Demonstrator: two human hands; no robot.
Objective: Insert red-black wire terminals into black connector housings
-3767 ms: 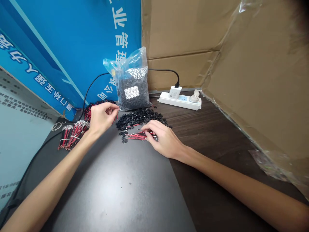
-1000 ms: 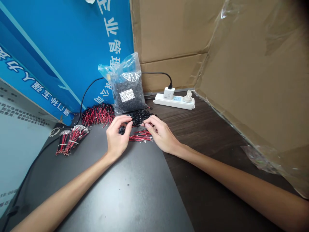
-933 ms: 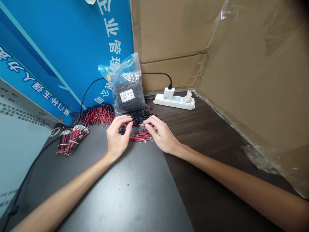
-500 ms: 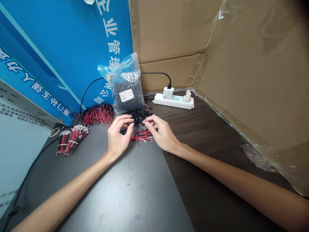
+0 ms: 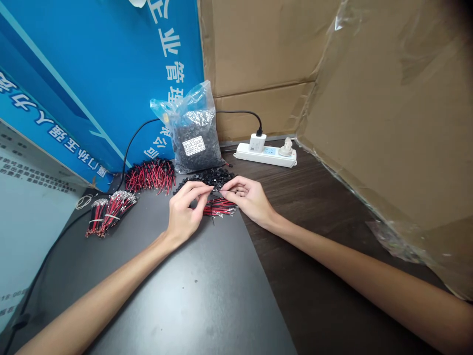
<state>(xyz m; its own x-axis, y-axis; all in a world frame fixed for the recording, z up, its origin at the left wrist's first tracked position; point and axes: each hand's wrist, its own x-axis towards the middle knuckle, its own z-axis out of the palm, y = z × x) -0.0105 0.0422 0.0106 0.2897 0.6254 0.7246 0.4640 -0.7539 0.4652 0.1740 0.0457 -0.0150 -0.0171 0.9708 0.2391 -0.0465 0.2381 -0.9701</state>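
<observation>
My left hand (image 5: pixel 187 209) is closed in a pinch, thumb against fingertips. Facing it, my right hand (image 5: pixel 252 201) pinches too, and the two sets of fingertips almost meet. A tiny dark piece shows in the gap between them, too small to name. Behind the fingers lies a heap of small black plastic connector housings (image 5: pixel 201 176). Just below the fingertips, on the grey tabletop (image 5: pixel 177 301), is a bundle of red and black wires (image 5: pixel 221 206) with metal ends and a thin black tie across it.
A clear bag of black parts (image 5: pixel 199 143) stands behind the heap. Left of it are a pile of red and black wires (image 5: pixel 150 176) and banded wire bundles (image 5: pixel 113 212). A white power strip (image 5: pixel 266 154) lies back right. Cardboard walls (image 5: pixel 384 123) and a blue panel (image 5: pixel 111 74) enclose the area.
My left hand has moved slightly right and its fingers have closed into a pinch. My fingertips are closer together, and more of the black heap shows on the left.
</observation>
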